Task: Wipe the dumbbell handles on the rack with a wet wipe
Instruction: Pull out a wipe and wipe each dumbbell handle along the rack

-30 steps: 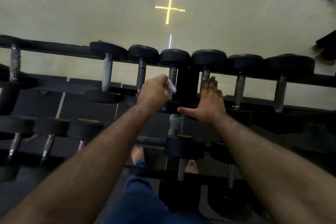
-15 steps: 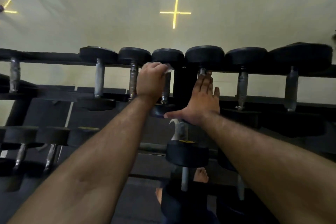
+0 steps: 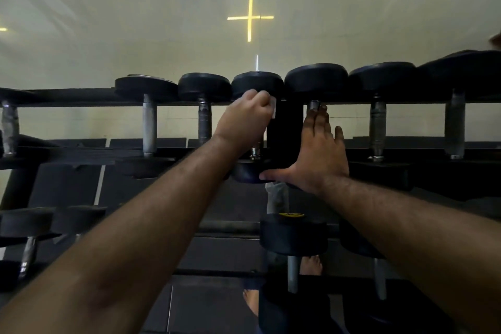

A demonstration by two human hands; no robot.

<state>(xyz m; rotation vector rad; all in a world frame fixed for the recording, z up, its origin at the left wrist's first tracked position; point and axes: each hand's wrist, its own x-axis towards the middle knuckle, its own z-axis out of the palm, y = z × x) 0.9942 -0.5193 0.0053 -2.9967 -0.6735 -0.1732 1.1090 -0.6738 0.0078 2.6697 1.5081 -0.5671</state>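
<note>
- The left hand (image 3: 245, 123) is curled in a fist round the steel handle of a black rubber-headed dumbbell (image 3: 257, 87) on the top tier of the black metal rack (image 3: 67, 100); the hand hides most of that handle, and only its lower end shows below the wrist.
- A white wet wipe (image 3: 273, 110) sticks out as a small corner at the fist's right side; the rest is buried in the grip.
- The right hand (image 3: 318, 156) lies flat with straight fingers along the next dumbbell (image 3: 315, 80) to the right, holding nothing, thumb spread left against the lower head of the gripped dumbbell. It covers nearly all of this handle.
- Seven dumbbells can be counted on the top tier; the leftmost is cut by the frame's left edge and the rightmost by its right edge.
- Lower tiers hold more dumbbells, dark and partly hidden behind both forearms, so their count is unclear.
- Two bare feet (image 3: 311, 266) show on the dark floor below the rack, one half hidden.
- A yellow cross-shaped light (image 3: 250, 18) glows on the pale wall behind.
</note>
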